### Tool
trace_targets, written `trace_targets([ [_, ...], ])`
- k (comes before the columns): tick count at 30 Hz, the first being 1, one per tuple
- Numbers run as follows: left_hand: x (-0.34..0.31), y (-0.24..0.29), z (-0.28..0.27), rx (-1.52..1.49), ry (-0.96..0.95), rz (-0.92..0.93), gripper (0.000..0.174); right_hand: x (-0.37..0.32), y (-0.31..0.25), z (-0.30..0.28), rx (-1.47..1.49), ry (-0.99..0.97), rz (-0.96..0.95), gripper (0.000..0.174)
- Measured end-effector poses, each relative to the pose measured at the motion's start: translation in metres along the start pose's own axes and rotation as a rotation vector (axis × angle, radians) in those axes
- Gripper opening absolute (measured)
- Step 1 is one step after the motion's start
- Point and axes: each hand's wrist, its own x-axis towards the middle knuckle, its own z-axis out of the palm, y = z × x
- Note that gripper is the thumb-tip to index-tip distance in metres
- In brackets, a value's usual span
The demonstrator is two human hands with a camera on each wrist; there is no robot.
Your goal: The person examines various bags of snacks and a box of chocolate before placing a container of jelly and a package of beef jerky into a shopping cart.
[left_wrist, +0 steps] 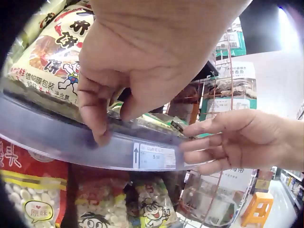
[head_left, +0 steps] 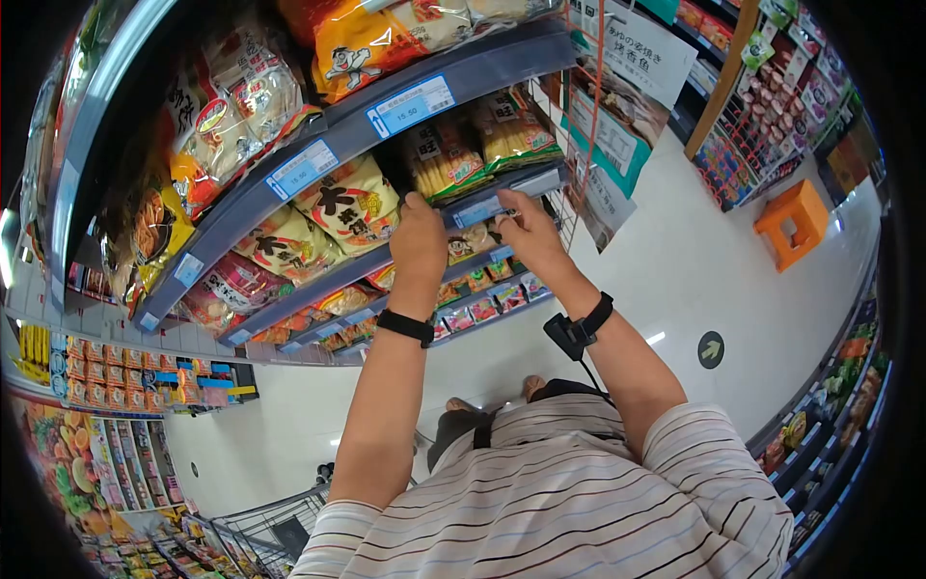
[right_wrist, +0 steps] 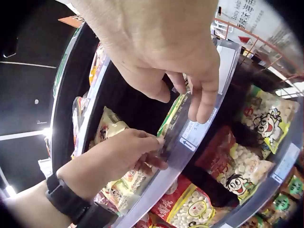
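Along a dark shelf edge (head_left: 347, 262), both hands reach in beside packs with green lower edges (head_left: 446, 159). My left hand (head_left: 420, 241) is at the lip, fingers bent and pointing down in the left wrist view; in the right wrist view, its fingertips meet the end of a green-edged pack (right_wrist: 172, 116). Whether they press it is unclear. Loosely bent, my right hand (head_left: 535, 236) has its fingers over the blue-white price label (right_wrist: 194, 134), with no item seen in its grasp. Cream cracker bags (head_left: 352, 203) lie left of the left hand.
Upper shelf bags (head_left: 386, 48) hang close above the hands. Lower shelves hold red bags (left_wrist: 33, 190) and smaller packs. To the right are a red wire rack (left_wrist: 223, 180) and hanging signs (head_left: 627, 58). An orange stool (head_left: 793, 224) and a cart (head_left: 280, 526) stand on the floor.
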Motion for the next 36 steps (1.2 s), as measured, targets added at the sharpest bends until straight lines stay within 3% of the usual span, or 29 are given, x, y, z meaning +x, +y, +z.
trace_targets([
  [5, 0.008, 0.001, -0.009, 0.092, -0.025, 0.001, 0.015, 0.003, 0.001, 0.002, 0.085, -0.056, 0.103, 0.045],
  [8, 0.008, -0.003, -0.006, 0.091, 0.076, 0.076, 0.010, 0.005, -0.011, 0.002, 0.178, -0.110, 0.165, 0.045],
  [19, -0.019, 0.002, -0.046, -0.220, 0.163, 0.088, 0.013, 0.017, -0.037, 0.008, 0.733, -0.173, 0.469, 0.053],
  [22, -0.041, 0.005, -0.051, -0.321, 0.122, 0.074, 0.017, 0.017, -0.048, 0.008, 0.955, -0.274, 0.422, 0.053],
  [29, -0.073, -0.018, -0.030, -0.476, 0.090, 0.107, 0.029, 0.009, -0.024, 0.005, 1.004, -0.301, 0.360, 0.051],
  [36, -0.080, -0.019, -0.033, -1.034, -0.109, -0.197, 0.037, -0.001, -0.025, -0.002, 0.949, -0.327, 0.336, 0.058],
])
